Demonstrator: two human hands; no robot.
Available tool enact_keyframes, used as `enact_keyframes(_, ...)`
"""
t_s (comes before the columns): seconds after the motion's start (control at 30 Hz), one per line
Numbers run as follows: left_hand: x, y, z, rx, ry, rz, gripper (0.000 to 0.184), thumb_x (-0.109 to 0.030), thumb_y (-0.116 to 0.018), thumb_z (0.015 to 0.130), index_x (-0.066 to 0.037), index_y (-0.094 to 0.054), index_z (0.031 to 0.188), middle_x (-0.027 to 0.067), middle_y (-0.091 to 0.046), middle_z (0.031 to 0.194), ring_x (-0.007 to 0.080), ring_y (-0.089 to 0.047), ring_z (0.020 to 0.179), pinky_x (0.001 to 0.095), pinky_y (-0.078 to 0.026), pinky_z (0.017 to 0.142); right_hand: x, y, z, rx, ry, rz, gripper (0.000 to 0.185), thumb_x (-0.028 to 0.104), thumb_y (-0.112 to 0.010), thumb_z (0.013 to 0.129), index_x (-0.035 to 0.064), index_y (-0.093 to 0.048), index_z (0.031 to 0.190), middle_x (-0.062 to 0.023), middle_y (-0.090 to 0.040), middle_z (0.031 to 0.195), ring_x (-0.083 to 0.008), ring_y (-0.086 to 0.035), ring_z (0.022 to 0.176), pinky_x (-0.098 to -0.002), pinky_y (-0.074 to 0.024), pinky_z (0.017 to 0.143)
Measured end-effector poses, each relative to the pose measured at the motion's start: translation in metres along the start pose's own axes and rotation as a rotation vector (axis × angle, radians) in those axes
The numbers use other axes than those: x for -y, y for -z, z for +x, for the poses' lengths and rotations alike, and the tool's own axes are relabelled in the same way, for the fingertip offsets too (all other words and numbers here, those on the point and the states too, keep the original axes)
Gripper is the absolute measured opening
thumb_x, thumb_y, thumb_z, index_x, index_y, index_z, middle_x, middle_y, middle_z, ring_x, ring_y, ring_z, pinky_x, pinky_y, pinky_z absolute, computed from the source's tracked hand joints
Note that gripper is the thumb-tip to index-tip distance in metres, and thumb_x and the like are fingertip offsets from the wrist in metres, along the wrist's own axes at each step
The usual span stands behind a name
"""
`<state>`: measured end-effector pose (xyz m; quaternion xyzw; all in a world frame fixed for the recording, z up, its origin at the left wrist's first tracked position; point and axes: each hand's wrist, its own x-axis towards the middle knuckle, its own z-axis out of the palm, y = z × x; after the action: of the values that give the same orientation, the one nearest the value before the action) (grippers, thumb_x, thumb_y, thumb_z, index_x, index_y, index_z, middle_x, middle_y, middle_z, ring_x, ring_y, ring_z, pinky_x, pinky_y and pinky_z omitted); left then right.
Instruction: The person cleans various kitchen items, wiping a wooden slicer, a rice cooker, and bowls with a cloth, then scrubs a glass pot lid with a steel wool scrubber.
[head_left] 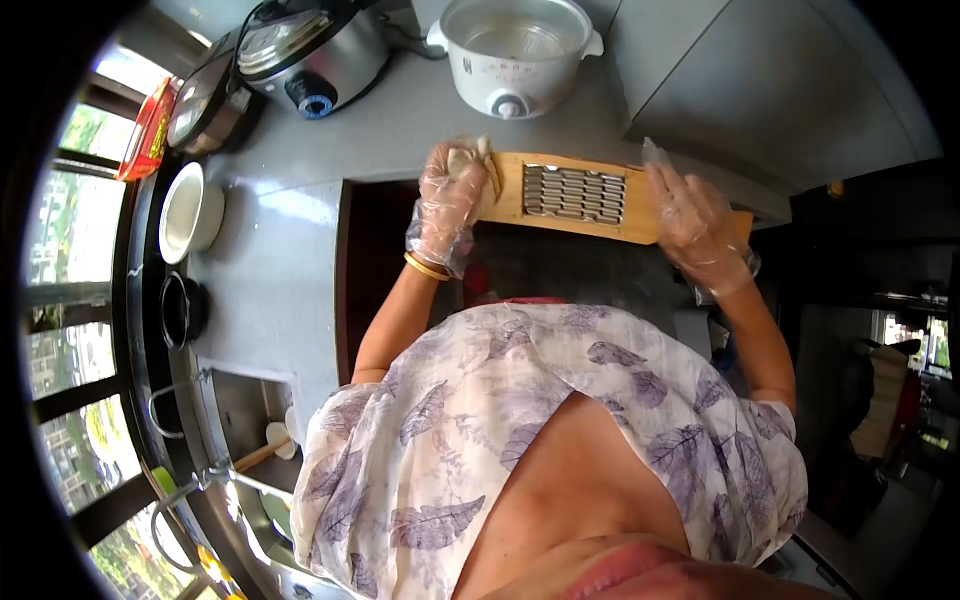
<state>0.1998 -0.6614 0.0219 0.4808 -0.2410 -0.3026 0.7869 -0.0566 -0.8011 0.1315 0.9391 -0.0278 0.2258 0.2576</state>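
A wooden grater (510, 203) with a metal grating panel lies across the front of the counter, above an open drawer or cabinet space. My left hand (450, 205), in a clear plastic glove, is closed on a crumpled beige cloth (488, 170) at the grater's left end. The cloth touches the wood. My right hand (697, 220), also gloved in clear plastic, grips the grater's right end, its fingers over the board and the thumb hidden.
On the counter stand a white slow cooker (515, 70), a silver electric cooker (315, 60) and a darker cooker (207, 105). By the windows are a red basket (148, 130), a white basin (190, 212) and a black pot (183, 310). A sink (240, 400) lies at lower left.
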Motion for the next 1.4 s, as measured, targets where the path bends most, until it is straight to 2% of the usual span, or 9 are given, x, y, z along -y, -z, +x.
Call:
enact_keyframes(0.17, 0.015, -0.011, 0.029, -0.086, 0.073, 0.09, 0.016, -0.002, -0.053, 0.082, -0.004, -0.056, 0.097, 0.0067, -0.059, 0.092, 0.0117, -0.056, 0.076, 0.023, -0.048, 0.067, -0.023, 0.008, 0.001, 0.096, -0.335, -0.237, 0.049, 0.009, -0.058, 0.076, 0.0037, -0.052, 0.125, -0.0095, -0.059, 0.115, -0.031, -0.054, 0.101, -0.0457, -0.0315, 0.096)
enact_keyframes(0.27, 0.023, -0.001, 0.05, -0.16, 0.116, 0.132, 0.015, -0.01, -0.055, 0.079, -0.003, -0.059, 0.092, 0.0069, -0.06, 0.081, 0.0137, -0.056, 0.072, 0.0282, -0.047, 0.063, -0.014, 0.049, 0.01, 0.119, -0.495, -0.365, 0.051, 0.014, -0.06, 0.079, 0.0056, -0.049, 0.128, -0.0118, -0.056, 0.119, -0.0272, -0.056, 0.099, -0.0403, -0.0408, 0.088)
enact_keyframes(0.37, 0.023, 0.013, 0.064, -0.195, 0.267, -0.077, 0.016, -0.013, -0.059, 0.076, -0.006, -0.059, 0.091, 0.0081, -0.06, 0.085, 0.0201, -0.059, 0.075, 0.0317, -0.048, 0.067, 0.009, 0.028, -0.034, -0.296, -0.704, 0.021, 0.054, 0.021, -0.064, 0.082, 0.0043, -0.046, 0.13, -0.0128, -0.06, 0.108, -0.022, -0.056, 0.094, -0.031, -0.0458, 0.075)
enact_keyframes(0.47, 0.077, 0.042, 0.077, 0.079, 0.023, 0.177, 0.016, -0.013, -0.06, 0.077, -0.007, -0.058, 0.091, 0.0076, -0.059, 0.088, 0.0192, -0.058, 0.08, 0.0301, -0.048, 0.069, 0.028, -0.006, -0.009, -0.418, -0.963, 1.233, 0.084, 0.035, -0.07, 0.079, 0.0041, -0.023, 0.142, -0.0119, -0.061, 0.104, -0.0103, -0.055, 0.074, -0.0199, -0.0449, 0.056)
enact_keyframes(0.63, 0.072, 0.031, 0.06, 0.284, 0.071, 0.209, 0.012, -0.015, -0.051, 0.088, -0.007, -0.058, 0.094, 0.0031, -0.057, 0.085, 0.0117, -0.055, 0.075, 0.0241, -0.045, 0.066, 0.018, -0.001, 0.051, -0.61, -1.089, 1.593, 0.068, 0.031, -0.071, 0.079, -0.0018, -0.039, 0.129, -0.0173, -0.054, 0.118, -0.0179, -0.056, 0.095, -0.0291, -0.044, 0.087)
enact_keyframes(0.9, 0.007, 0.059, 0.074, 0.163, 0.552, -0.087, 0.024, -0.015, -0.053, 0.085, -0.001, -0.056, 0.104, 0.0147, -0.058, 0.099, 0.0295, -0.06, 0.081, 0.0419, -0.056, 0.056, -0.033, 0.03, 0.073, -0.597, -0.948, 1.122, 0.02, 0.014, -0.062, 0.086, -0.0011, -0.057, 0.097, -0.0085, -0.061, 0.085, -0.0134, -0.058, 0.071, -0.0225, -0.0459, 0.063)
enact_keyframes(1.03, -0.018, 0.115, 0.083, 0.289, 0.525, -0.062, 0.036, -0.022, -0.051, 0.087, -0.001, -0.051, 0.115, 0.0172, -0.059, 0.105, 0.0246, -0.06, 0.095, 0.0319, -0.052, 0.08, -0.05, 0.041, 0.134, -0.516, -1.052, 0.863, 0.032, 0.025, -0.066, 0.084, -0.0025, -0.057, 0.1, -0.0096, -0.062, 0.087, -0.0147, -0.061, 0.067, -0.024, -0.049, 0.057)
enact_keyframes(1.23, -0.049, 0.142, 0.087, 0.257, 0.58, -0.412, 0.064, -0.036, -0.062, 0.072, -0.005, -0.044, 0.125, 0.0153, -0.055, 0.116, 0.0259, -0.06, 0.093, 0.0301, -0.054, 0.058, -0.097, -0.017, 0.203, -0.524, -1.014, 0.663, 0.022, 0.024, -0.063, 0.085, 0.0025, -0.058, 0.084, -0.0039, -0.06, 0.07, -0.0126, -0.058, 0.061, -0.0265, -0.0474, 0.052)
enact_keyframes(1.4, -0.058, 0.149, 0.1, 0.444, 0.569, -0.46, 0.075, -0.025, -0.066, 0.063, -0.006, -0.038, 0.129, 0.0174, -0.045, 0.122, 0.0323, -0.052, 0.108, 0.0364, -0.054, 0.076, -0.155, -0.093, 0.236, -0.649, -0.917, 0.627, 0.017, 0.014, -0.066, 0.081, 0.0027, -0.054, 0.075, -0.0044, -0.058, 0.062, -0.0127, -0.054, 0.05, -0.029, -0.0442, 0.045)
